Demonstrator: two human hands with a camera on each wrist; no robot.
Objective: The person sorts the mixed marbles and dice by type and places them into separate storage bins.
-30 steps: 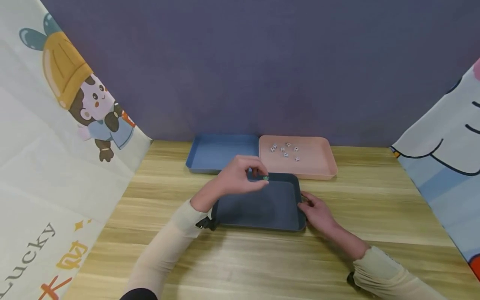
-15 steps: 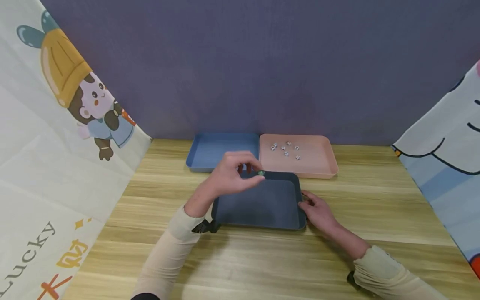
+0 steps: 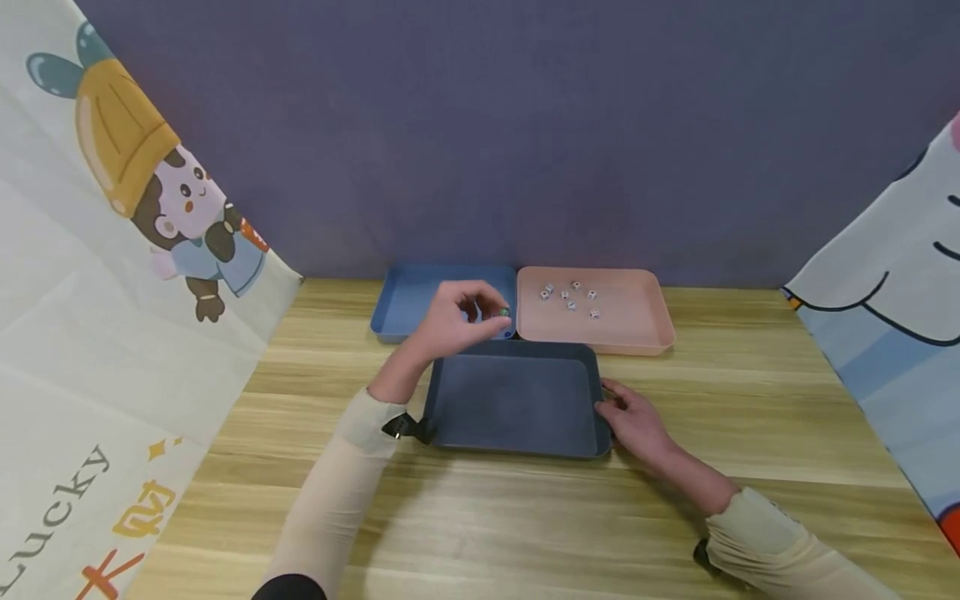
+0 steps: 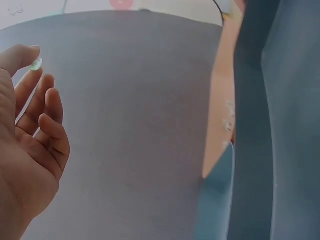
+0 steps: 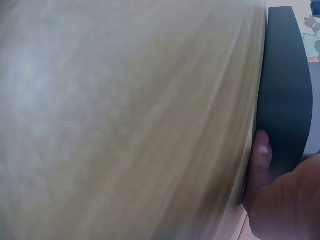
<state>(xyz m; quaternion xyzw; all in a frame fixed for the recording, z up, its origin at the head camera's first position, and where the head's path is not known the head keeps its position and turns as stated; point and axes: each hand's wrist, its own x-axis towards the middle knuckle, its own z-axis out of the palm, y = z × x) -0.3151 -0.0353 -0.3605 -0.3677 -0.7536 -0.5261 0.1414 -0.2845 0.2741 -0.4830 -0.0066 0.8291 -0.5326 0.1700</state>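
Note:
In the head view, my left hand (image 3: 462,321) pinches a small green marble (image 3: 504,312) between thumb and fingertip, over the right front part of the blue tray (image 3: 405,304). The marble (image 4: 36,64) looks see-through and pale green in the left wrist view, with the other fingers loosely bent below it. My right hand (image 3: 636,427) holds the right edge of the dark grey tray (image 3: 517,400), which lies in front of the blue one. In the right wrist view a fingertip presses the dark tray's outer wall (image 5: 285,90); the other fingers are mostly hidden.
A pink tray (image 3: 633,321) with several small white dice (image 3: 572,306) stands right of the blue tray. A small dark blue spot (image 3: 507,334) shows in the blue tray. The wooden table (image 3: 465,525) ends at a purple-grey backdrop (image 3: 525,133), with printed cloths at both sides.
My left hand has moved back and to the left with the marble, from over the dark tray to over the blue tray. The right hand has stayed at the dark tray's edge.

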